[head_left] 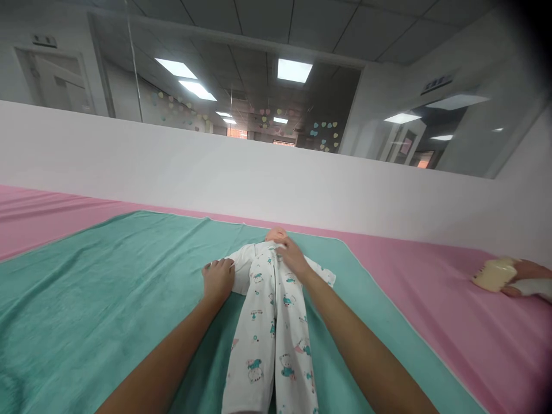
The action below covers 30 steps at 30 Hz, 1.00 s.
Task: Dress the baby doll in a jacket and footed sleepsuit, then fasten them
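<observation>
A baby doll lies on its back on a teal blanket [107,299], its head [276,233] at the far end. It wears a white baby outfit [254,322] printed with small teal and pink figures, the long legs stretched toward me. My left hand [219,279] is closed around the end of the sleeve on the left side. At the neckline, just below the doll's head, my right hand [294,259] has its fingers bent and pinched on the cloth. The other sleeve [325,275] lies spread out on the blanket, beyond my right wrist.
Pink cloth [431,287] lies under and around the blanket. At the right edge is a pale yellow object [495,275] beside a skin-coloured and white shape, partly cut off. A white wall [215,167] with a large window [241,80] above it stands behind.
</observation>
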Each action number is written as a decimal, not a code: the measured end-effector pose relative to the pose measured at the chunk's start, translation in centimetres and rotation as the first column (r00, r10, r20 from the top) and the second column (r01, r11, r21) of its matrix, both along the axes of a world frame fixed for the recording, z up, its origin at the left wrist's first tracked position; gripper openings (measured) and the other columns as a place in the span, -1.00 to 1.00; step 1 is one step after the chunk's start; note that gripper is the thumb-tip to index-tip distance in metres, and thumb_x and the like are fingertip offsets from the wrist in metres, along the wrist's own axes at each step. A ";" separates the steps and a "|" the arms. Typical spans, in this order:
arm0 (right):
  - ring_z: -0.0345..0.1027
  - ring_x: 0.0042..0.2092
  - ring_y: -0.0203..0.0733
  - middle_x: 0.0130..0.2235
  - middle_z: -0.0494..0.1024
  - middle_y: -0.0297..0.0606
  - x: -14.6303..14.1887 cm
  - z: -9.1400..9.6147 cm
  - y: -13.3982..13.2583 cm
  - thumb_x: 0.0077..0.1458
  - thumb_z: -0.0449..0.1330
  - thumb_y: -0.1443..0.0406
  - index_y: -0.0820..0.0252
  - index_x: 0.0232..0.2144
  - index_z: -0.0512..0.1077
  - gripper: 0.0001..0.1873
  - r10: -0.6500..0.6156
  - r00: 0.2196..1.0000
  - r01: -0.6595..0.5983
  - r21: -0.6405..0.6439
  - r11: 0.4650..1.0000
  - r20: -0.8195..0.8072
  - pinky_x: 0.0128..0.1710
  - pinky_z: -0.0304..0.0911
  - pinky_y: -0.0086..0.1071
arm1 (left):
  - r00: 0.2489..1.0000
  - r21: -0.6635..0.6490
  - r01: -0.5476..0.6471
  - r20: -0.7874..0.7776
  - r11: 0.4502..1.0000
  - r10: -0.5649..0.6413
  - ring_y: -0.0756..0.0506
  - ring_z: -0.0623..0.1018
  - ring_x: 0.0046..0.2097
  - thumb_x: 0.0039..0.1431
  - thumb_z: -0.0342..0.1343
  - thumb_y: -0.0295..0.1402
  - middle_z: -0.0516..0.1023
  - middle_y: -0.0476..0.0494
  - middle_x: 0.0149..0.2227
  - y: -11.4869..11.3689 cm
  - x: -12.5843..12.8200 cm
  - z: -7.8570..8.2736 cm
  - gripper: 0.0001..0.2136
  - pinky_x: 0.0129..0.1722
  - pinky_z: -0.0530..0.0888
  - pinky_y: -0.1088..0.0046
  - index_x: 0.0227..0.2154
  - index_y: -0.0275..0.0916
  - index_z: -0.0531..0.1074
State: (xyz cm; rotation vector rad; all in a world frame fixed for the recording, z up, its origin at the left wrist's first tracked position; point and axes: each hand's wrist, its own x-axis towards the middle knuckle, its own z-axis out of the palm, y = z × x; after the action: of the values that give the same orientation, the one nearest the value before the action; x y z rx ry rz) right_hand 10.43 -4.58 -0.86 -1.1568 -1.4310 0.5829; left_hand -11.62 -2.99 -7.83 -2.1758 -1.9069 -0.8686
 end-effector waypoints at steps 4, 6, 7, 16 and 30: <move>0.01 0.17 -0.04 0.11 0.25 -0.26 -2.2 -2.5 -4.9 -0.01 0.09 0.33 0.14 -0.39 0.36 -0.92 0.051 0.845 -0.143 0.134 0.981 0.532 0.16 -0.09 -0.05 | 0.995 -0.069 0.065 0.075 0.996 -0.059 -0.16 0.39 -0.06 0.22 -0.22 -0.30 0.46 -0.15 -0.11 0.1 -0.3 0.0 -0.73 -0.13 0.23 0.32 -0.17 -0.18 0.35; -0.01 0.17 -0.06 0.14 0.19 -0.21 -1.4 -3.9 -7.0 0.07 0.05 0.30 0.13 -0.18 0.32 -0.78 -0.111 0.823 -0.016 0.218 0.976 0.557 0.14 -0.03 -0.07 | 0.986 -0.133 0.083 0.155 0.988 -0.062 -0.14 0.41 -0.07 0.23 -0.23 -0.27 0.44 -0.13 -0.06 0.2 -0.5 -0.1 -0.71 -0.20 0.27 0.38 -0.11 -0.17 0.32; 0.02 0.15 -0.07 0.12 0.21 -0.19 -0.6 -4.4 -7.7 0.09 0.04 0.27 0.11 -0.10 0.28 -0.72 -0.191 0.824 0.071 0.236 0.969 0.534 0.11 0.02 -0.08 | 0.981 -0.153 0.082 0.185 0.985 -0.053 -0.14 0.41 -0.07 0.22 -0.23 -0.25 0.43 -0.13 -0.04 0.3 -0.5 -0.2 -0.70 -0.21 0.28 0.39 -0.09 -0.18 0.30; 0.21 -0.12 -0.10 -0.19 0.38 -0.19 2.9 -5.1 -7.5 0.17 -0.07 0.36 0.13 -0.22 0.37 -0.77 -0.303 0.751 0.100 0.353 0.930 0.586 -0.11 0.19 -0.16 | 0.992 -0.213 0.083 0.108 0.974 -0.061 -0.15 0.44 -0.17 0.19 -0.22 -0.22 0.47 -0.16 -0.22 0.9 -0.8 -0.6 -0.74 -0.34 0.28 0.42 -0.36 -0.22 0.32; 0.27 -0.28 -0.21 -0.33 0.41 -0.27 2.6 -4.0 -9.5 0.14 -0.06 0.34 0.12 -0.35 0.36 -0.80 -0.010 0.957 -0.062 0.239 0.969 0.290 -0.27 0.19 -0.34 | 0.957 -0.203 0.110 0.285 0.973 -0.049 -0.16 0.45 -0.13 0.12 -0.15 -0.17 0.50 -0.14 -0.17 1.4 -1.0 -0.8 -0.70 -0.23 0.32 0.42 -0.26 -0.21 0.38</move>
State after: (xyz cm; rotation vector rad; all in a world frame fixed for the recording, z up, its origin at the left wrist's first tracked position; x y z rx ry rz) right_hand 13.02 -14.08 -4.82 -1.0545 -1.7176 0.2484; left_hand -12.62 -1.54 -8.59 -2.3780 -2.1460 -1.0796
